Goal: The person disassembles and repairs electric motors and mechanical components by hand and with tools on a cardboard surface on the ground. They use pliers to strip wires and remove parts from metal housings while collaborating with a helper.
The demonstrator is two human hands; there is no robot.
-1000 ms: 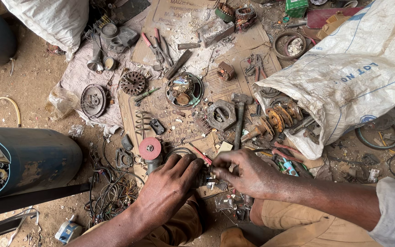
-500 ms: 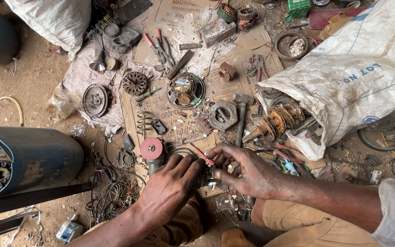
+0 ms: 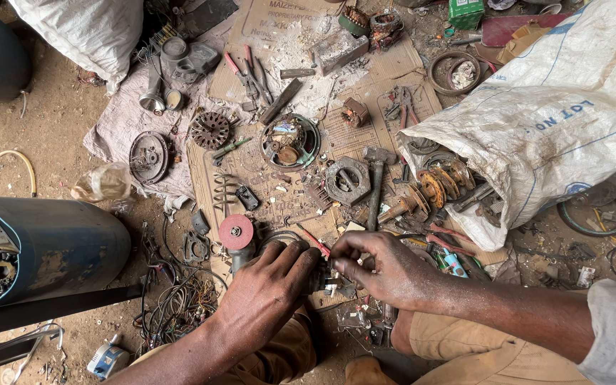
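**Two hands on a grinder, on a littered dirt floor**

We look straight down at bare, dusty ground spread with flattened cardboard (image 3: pixel 365 135) and a grey cloth (image 3: pixel 119 125) — no bench, everything lies on the floor. Low in the middle of the frame our left hand (image 3: pixel 265 296) wraps over the dark body of an angle grinder (image 3: pixel 251 246), fingers curled closed around it; its red disc (image 3: pixel 236 232) shows just above the knuckles. Our right hand (image 3: pixel 379 271) meets it from the right, fingertips pinched together on a small part at the grinder's end — what that part is, we cannot tell.

Around the hands the surface is crowded. A hammer (image 3: pixel 376 185) lies upright in the frame just above the right hand, beside a hexagonal metal ring (image 3: pixel 347 180). A round motor housing (image 3: pixel 290 141) sits at centre, red-handled pliers (image 3: pixel 247 71) above it. A big white woven sack (image 3: pixel 557 114) fills the upper right; a blue cylinder (image 3: pixel 44 246) lies at left, with tangled wires (image 3: pixel 180 303) beside it.
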